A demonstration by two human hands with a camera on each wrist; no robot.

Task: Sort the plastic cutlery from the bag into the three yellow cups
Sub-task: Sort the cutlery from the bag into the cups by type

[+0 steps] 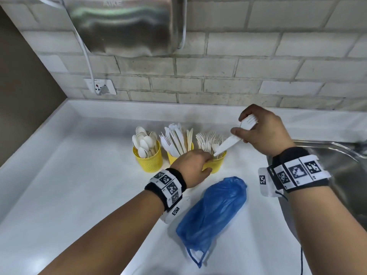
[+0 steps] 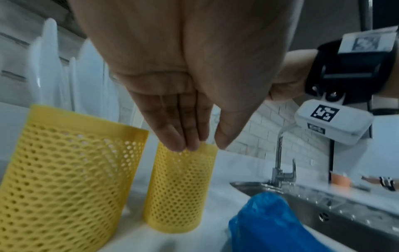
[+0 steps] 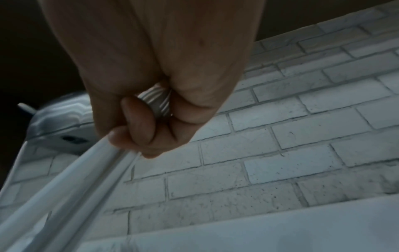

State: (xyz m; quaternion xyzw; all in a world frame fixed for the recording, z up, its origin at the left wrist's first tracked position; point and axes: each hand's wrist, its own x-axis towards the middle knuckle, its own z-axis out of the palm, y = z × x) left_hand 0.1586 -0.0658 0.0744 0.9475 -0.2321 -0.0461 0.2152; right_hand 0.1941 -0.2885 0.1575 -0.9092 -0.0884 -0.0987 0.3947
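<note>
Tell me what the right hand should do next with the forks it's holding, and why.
Probably lower the bundle of forks handle-first into the rightmost yellow cup. The right hand grips them above that cup, which already holds forks, handles angled down toward its rim. The left hand rests straight fingers against the cup's rim, seemingly steadying it.

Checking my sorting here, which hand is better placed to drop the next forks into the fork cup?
Right. The right hand already grips a bundle of forks, handles angled down at the fork cup. The left hand holds no cutlery; its straight fingers touch that cup's rim, probably steadying it.
</note>
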